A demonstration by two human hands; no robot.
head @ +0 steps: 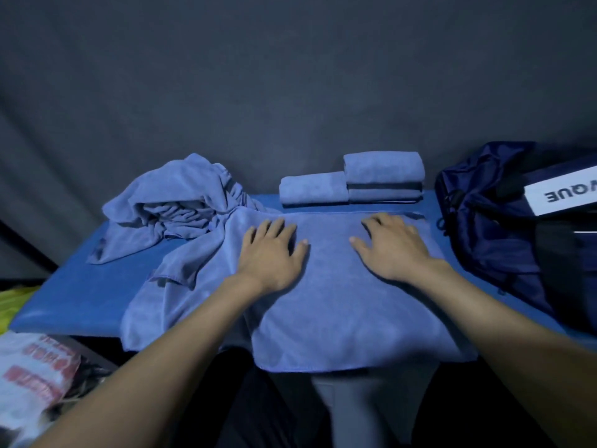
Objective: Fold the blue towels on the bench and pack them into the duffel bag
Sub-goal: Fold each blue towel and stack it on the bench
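Blue terry, soft and matte: the spread towel [339,286] lies flat on the tabletop [74,295], its near edge hanging over the front. Left hand [271,253] and right hand [394,247] rest on it palms down, fingers straight, grasping nothing. Smoothing outward before folding should keep edges square. Behind sit folded towels [352,182] and a crumpled heap [174,202]; the slick navy duffel bag [484,215] slumps at right

Bare worktop [74,295] lies open at the left front. The crumpled towels [174,202] block the back left, the folded towels [352,184] the back middle, and the duffel bag [504,227] fills the right end
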